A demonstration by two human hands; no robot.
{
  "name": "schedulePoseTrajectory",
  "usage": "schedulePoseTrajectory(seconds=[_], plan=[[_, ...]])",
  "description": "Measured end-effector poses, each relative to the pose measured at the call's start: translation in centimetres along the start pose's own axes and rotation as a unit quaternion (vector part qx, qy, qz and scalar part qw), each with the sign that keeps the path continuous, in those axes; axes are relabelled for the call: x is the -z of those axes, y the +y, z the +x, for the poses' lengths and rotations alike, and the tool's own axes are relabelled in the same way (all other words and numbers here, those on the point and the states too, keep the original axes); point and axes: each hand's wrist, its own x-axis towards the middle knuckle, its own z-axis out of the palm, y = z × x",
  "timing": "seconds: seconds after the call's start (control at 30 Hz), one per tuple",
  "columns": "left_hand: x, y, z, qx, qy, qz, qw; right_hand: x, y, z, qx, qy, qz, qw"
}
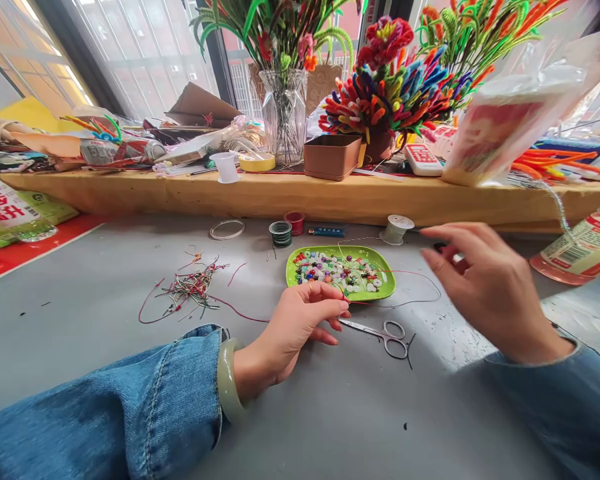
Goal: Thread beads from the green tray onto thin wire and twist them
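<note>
My left hand (303, 312) pinches a thin red cord (240, 312) between thumb and forefinger, just in front of a green tray (291, 283). Several mixed small beads (325, 268) fill the tray. From the pinch, cord runs left over the table and also loops out to the right. My right hand (485, 287) is raised to the right of the tray, thumb and forefinger apart, with nothing seen between them; its other fingers are partly hidden. Small scissors (387, 335) lie beside my left fingertips, their blade tips close to the hand.
A heap of cord scraps (193, 287) lies at left. Behind the tray stand green (281, 235), red (295, 222) and white (397, 229) thread spools, plus a bangle (227, 229). A bottle (583, 247) leans at right. A cluttered ledge (205, 200) with vases runs along the back.
</note>
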Motion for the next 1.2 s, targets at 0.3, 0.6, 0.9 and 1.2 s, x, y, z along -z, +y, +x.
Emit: schedulePoseTrajectory(seconds=[0.3, 0.6, 0.9, 1.2], plan=[[-0.3, 0.2, -0.2, -0.001, -0.01, 0.018, 1.0, -1.6, -4.4, -2.5, 0.032, -0.303, 0.186, 0.934], [-0.2, 0.0, -0.1, -0.017, 0.001, 0.017, 1.0, -1.2, -3.7, -1.9, -0.224, -0.435, 0.432, 0.758], [-0.1, -0.4, -0.1, -0.034, 0.013, -0.002, 0.999, -1.4, -3.9, -2.1, -0.296, -0.36, 0.563, 0.683], [-0.4, -0.2, -0.3, -0.04, 0.028, 0.022, 0.999, -2.4, -4.2, -2.8, -0.178, -0.303, 0.38, 0.856]])
